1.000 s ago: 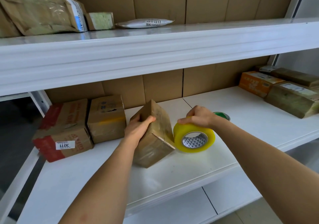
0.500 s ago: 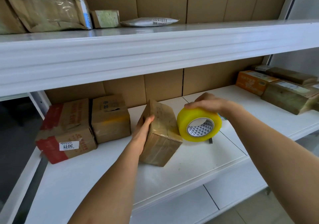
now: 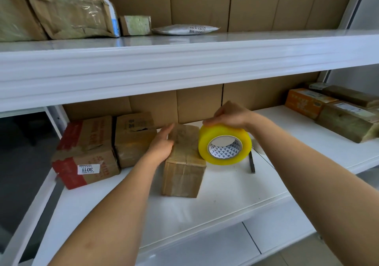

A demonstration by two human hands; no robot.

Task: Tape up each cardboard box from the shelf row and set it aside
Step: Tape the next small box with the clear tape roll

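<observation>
Shelving of white metal (image 3: 184,69) fills the frame, its upper board crossing the middle and its lower board (image 3: 225,194) carrying what I work on. Brown cardboard sheets (image 3: 196,3) line the back behind both levels. On the upper board, at upper left of the frame, lies a crumpled brown paper parcel (image 3: 67,13), with a small pale box (image 3: 135,25) and a flat silver mailer bag (image 3: 184,29) to its right. At left of the lower board sits a red-and-brown cardboard box with a white number label (image 3: 86,153), and just beside it a plain brown carton (image 3: 133,138). At far right of the frame lie an orange box (image 3: 305,101) and two long tape-wrapped brown packages (image 3: 346,120).

Centre frame stands the small brown cardboard box wrapped in clear tape (image 3: 183,169), upright on the lower board. My left hand (image 3: 162,144) rests flat against its left upper side, fingers straight. My right hand (image 3: 229,115) grips the yellow roll of clear packing tape (image 3: 224,143) from above, fingers curled over its rim; the roll is held on edge against the box's upper right corner. A thin dark tool (image 3: 251,162) lies on the board just right of the roll.
</observation>
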